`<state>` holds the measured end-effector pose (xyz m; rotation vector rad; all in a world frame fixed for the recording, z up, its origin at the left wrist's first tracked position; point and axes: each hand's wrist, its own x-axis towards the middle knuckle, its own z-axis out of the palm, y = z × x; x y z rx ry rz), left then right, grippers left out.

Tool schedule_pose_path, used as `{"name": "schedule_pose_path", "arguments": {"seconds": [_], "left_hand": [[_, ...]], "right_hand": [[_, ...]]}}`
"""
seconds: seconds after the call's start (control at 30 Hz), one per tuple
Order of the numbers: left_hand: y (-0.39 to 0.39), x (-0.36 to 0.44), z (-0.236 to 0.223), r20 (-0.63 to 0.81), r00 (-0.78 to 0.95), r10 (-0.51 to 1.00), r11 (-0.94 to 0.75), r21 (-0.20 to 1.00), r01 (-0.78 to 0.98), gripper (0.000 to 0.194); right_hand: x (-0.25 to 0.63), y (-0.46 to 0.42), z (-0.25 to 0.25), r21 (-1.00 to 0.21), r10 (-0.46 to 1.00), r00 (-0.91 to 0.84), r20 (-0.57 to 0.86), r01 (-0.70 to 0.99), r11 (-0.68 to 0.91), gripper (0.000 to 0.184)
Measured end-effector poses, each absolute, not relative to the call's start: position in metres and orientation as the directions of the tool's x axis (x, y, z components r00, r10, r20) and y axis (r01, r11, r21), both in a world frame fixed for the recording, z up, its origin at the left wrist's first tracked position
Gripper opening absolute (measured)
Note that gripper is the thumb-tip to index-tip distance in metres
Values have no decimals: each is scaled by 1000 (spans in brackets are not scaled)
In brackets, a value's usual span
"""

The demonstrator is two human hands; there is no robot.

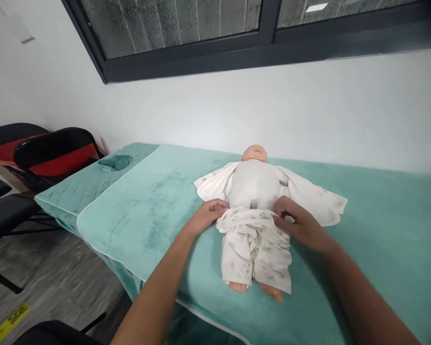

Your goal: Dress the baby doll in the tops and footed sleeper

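A baby doll lies on its back on a teal blanket, head toward the wall, bare feet toward me. Its white printed top lies spread open under it like wings. White printed trousers cover its legs up to the hips. My left hand is closed, pinching the waistband at the doll's right hip. On the other side my right hand grips the waistband too, fingers curled into the cloth.
The blanket covers a table that stands against a white wall under a dark-framed window. A small teal cloth bundle lies at the far left corner. Black and red folding chairs stand to the left on a grey floor.
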<state>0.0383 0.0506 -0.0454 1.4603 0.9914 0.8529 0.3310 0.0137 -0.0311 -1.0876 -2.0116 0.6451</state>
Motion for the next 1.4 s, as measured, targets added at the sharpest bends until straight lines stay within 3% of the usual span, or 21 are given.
{"name": "schedule_pose_path", "arguments": {"seconds": [0.1,0.23,0.47,0.57,0.7,0.8,0.97,1.2,1.4], "left_hand": [[49,36,-47,-15,457,889,-43,992,116,32],[46,35,-45,-23,535,845,-48,992,120,32],[43,36,-40,13,660,751,-141,980,141,26],[46,36,-43,160,593,789,-276,955,109,18],[49,43,-53,356,328,875,-411,904,116,19],[50,54,-59,424,204,882,-462,863,205,20],[53,69,-64,536,172,826,-551,707,443,13],[62,74,-63,278,102,955,-258,612,748,23],[70,73,-64,254,221,942,-331,582,743,27]], "right_hand": [[326,20,-46,-577,791,-176,586,595,560,19],[317,26,-57,-483,728,-22,685,734,478,14],[305,30,-58,-595,763,151,629,725,347,22],[305,29,-58,-627,783,184,594,716,307,29],[309,30,-59,-715,888,195,417,674,188,35],[317,31,-61,-750,890,126,438,597,284,33],[335,29,-64,-806,916,-46,399,458,374,23],[340,30,-66,-816,910,-54,412,423,394,20],[327,28,-63,-824,886,114,449,437,362,22]]}}
